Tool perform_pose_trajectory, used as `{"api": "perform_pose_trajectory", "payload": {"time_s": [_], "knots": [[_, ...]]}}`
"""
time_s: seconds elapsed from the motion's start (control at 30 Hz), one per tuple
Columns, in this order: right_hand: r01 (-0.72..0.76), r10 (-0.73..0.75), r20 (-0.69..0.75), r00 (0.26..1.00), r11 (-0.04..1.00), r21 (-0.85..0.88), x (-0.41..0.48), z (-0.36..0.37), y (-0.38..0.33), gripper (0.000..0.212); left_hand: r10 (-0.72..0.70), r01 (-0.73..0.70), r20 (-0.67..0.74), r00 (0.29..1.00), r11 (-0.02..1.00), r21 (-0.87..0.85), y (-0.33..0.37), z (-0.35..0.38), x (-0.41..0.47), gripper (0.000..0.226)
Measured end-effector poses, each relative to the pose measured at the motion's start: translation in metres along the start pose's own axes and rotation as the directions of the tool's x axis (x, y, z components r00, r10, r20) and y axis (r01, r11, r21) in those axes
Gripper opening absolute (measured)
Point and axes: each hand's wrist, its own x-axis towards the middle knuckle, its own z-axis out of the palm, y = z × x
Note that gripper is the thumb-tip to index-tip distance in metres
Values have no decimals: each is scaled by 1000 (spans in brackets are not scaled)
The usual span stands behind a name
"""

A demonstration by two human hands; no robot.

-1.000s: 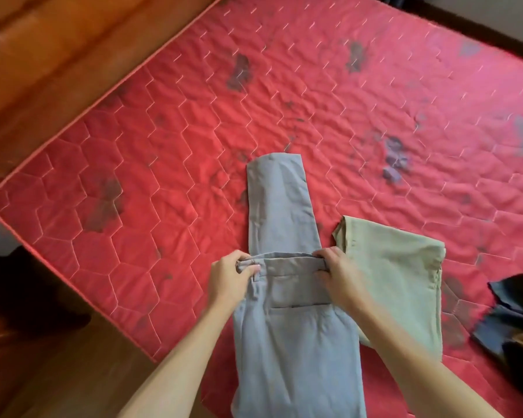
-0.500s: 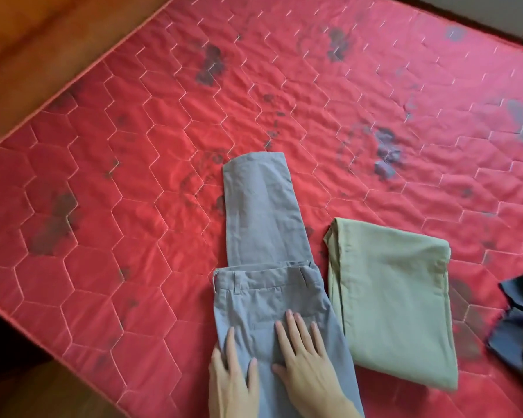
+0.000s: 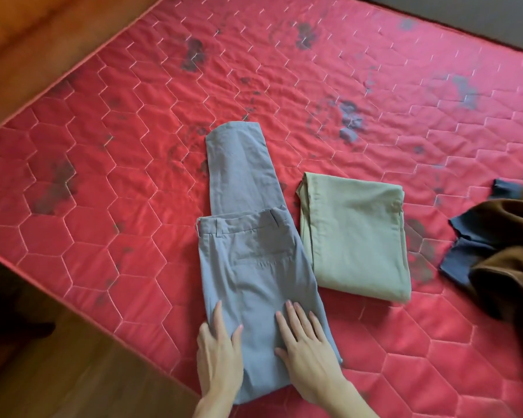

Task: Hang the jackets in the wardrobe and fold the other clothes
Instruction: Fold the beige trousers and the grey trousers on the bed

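Green trousers [image 3: 357, 236] beside grey trousers [image 3: 254, 257], brown garment [image 3: 507, 254]

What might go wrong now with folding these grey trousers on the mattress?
The grey trousers lie slightly askew, the legs angling away from the waistband, so the next fold may end lopsided. Their near end, under the flat left hand and right hand, sits near the edge of the mattress and might slip off. The folded green trousers lie close beside; a sweep could rumple them.
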Motion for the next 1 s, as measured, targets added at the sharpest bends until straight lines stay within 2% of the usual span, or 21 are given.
{"api": "perform_pose_trajectory", "payload": {"time_s": [0.1, 0.2, 0.27, 0.3, 0.33, 0.37, 0.4, 0.43, 0.47, 0.5, 0.53, 0.6, 0.63, 0.7, 0.77, 0.83, 0.9, 1.0], "knots": [[1, -2, -70, 998, 1000, -26, -17, 3, 6, 57, -98, 99, 27, 995, 993, -56, 3, -3, -14, 76], [-25, 20, -210, 978, 999, -25, -28, 10, 11, 49, -200, 205, 50, 978, 972, -117, 5, -7, -27, 94], [-175, 187, -252, 949, 982, 71, -34, 8, 15, 59, -307, 320, 94, 947, 931, -178, 1, -9, -29, 102], [-273, 306, -223, 925, 947, 169, -38, 3, 17, 68, -362, 382, 128, 923, 903, -199, -4, -8, -28, 103], [-362, 421, -157, 894, 882, 301, -41, -1, 20, 76, -411, 442, 174, 895, 869, -222, -9, -9, -25, 99], [-442, 518, -49, 854, 771, 458, -43, -7, 21, 82, -442, 497, 238, 865, 822, -278, -13, -10, -23, 90], [-514, 572, 127, 811, 591, 621, -42, -13, 23, 85, -452, 546, 317, 834, 761, -351, -13, -15, -21, 77], [-559, 560, 289, 776, 401, 726, -41, -20, 23, 82, -439, 580, 390, 809, 701, -415, -14, -20, -18, 62], [-574, 517, 392, 761, 255, 778, -40, -26, 24, 68, -419, 606, 452, 787, 659, -445, -13, -27, -17, 50], [-567, 489, 420, 764, 200, 799, -40, -31, 25, 48, -395, 621, 499, 772, 635, -459, -13, -34, -14, 41], [-566, 456, 434, 777, 206, 798, -40, -36, 27, 30, -388, 639, 535, 751, 630, -441, -14, -43, -13, 37], [-605, 333, 520, 787, 249, 756, -48, -52, 28, 22, -390, 664, 604, 695, 670, -332, -19, -64, -15, 45], [-641, 249, 591, 767, 275, 716, -54, -62, 28, 22, -392, 668, 644, 657, 699, -256, -23, -79, -19, 53], [-709, 89, 740, 667, 380, 594, -67, -88, 24, 22, -390, 661, 714, 582, 738, -135, -27, -111, -27, 65], [-724, -18, 807, 591, 429, 540, -71, -116, 18, 21, -365, 640, 708, 604, 751, -159, -26, -135, -23, 78], [-743, -58, 801, 596, 339, 577, -61, -145, 12, 20, -324, 615, 631, 704, 722, -316, -4, -157, -9, 71], [-754, -30, 762, 647, 117, 646, -36, -175, 11, 21, -299, 573, 527, 795, 655, -493, 30, -175, 18, 43], [-666, 26, 693, 721, -252, 702, 21, -218, 17, 31, -274, 519, 443, 854, 524, -676, 72, -190, 70, 20]]}}
